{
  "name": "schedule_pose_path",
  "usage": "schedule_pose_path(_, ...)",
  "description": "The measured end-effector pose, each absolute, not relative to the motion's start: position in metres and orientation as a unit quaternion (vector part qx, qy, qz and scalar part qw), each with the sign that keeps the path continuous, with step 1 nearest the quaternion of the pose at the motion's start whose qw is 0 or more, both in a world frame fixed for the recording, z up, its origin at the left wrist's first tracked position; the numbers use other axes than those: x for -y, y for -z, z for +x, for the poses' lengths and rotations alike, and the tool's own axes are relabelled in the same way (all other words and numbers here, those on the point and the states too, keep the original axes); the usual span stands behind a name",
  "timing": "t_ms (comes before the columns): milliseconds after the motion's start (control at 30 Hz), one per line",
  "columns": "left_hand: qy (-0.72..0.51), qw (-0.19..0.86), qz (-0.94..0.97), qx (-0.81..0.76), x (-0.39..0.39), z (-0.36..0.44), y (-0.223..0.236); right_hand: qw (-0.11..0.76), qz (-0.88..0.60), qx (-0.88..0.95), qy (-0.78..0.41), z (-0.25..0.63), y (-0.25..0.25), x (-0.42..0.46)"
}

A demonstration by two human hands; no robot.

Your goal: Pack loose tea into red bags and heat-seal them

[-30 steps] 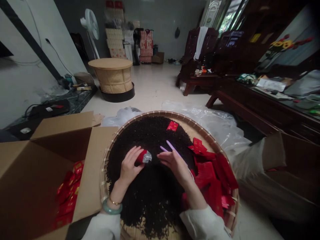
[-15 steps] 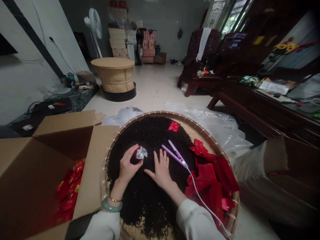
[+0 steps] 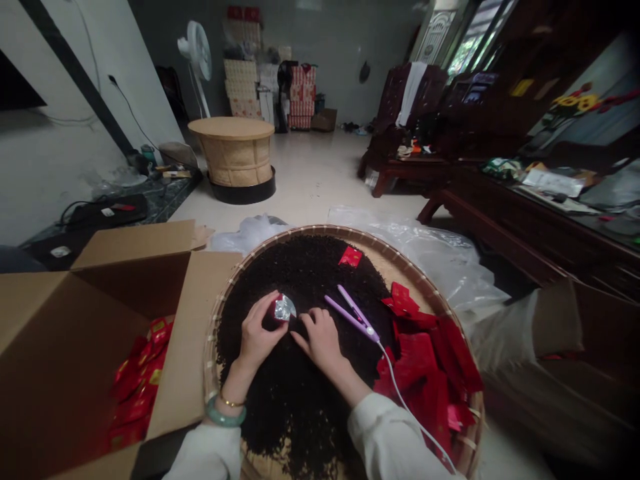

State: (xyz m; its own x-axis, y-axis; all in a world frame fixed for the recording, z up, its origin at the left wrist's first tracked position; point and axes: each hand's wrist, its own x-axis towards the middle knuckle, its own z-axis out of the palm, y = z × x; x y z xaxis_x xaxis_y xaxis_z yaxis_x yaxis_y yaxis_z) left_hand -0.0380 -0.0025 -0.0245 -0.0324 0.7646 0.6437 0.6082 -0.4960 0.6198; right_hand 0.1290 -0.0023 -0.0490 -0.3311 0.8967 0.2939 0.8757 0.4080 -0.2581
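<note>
Left hand [image 3: 257, 337]: you are pinching an open packet [image 3: 285, 308] between thumb and fingertips, its silvery mouth turning toward your right hand. Packet is sitting over the left-middle of the woven tray [image 3: 320, 229], above the dark leaves [image 3: 300, 260]. Right hand [image 3: 323, 339]: you are curling the fingers partway in, just beside the packet mouth. A dark clump is showing at the fingertips; whether you are gripping it or only touching it, cannot tell.

Handling, my judgement: packet is probably light, thin-walled, slick on the foil and creasing easily. Side walls just below the mouth are likely giving the best hold; a hard squeeze would be narrowing the opening. Leaves are looking dry, loose, apt to crumble or spill.

Farther out: a purple clamp [image 3: 353, 313] is lying ajar on the leaves, right of your right hand, its white cord [image 3: 400, 397] trailing toward the near right edge. Red pouches [image 3: 417, 357] are heaping along the right edge, looking flat and slippery. A lone red packet [image 3: 351, 257] is resting near the far edge. Beyond the left edge, a cardboard box [image 3: 183, 353] is holding more red packets [image 3: 143, 380].
</note>
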Motion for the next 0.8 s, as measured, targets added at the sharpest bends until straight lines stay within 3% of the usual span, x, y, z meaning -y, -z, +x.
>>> schedule_pose_path(133, -0.519, 0.071, 0.692, -0.496, 0.003, -0.036, 0.023, 0.222, -0.536, 0.814, -0.011, 0.132, 0.056, 0.004)
schedule_pose_path(300, -0.516, 0.07, 0.691, -0.501, 0.004, -0.036, 0.023, 0.285, -0.512, 0.806, -0.08, 0.135, 0.057, 0.001)
schedule_pose_path(400, -0.516, 0.071, 0.693, -0.499, 0.004, -0.036, 0.025, 0.413, -0.517, 0.726, -0.188, 0.136, 0.05, -0.004)
schedule_pose_path(533, -0.515, 0.079, 0.693, -0.497, 0.004, -0.033, 0.024, 0.575, -0.532, 0.47, -0.407, 0.133, 0.038, -0.015)
schedule_pose_path(667, -0.511, 0.077, 0.706, -0.484, 0.006, -0.027, 0.022, 0.602, -0.438, 0.213, -0.633, 0.131, 0.021, -0.023)
schedule_pose_path(800, -0.507, 0.082, 0.709, -0.483, 0.007, -0.022, 0.021, 0.618, -0.339, 0.108, -0.701, 0.132, 0.0, -0.029)
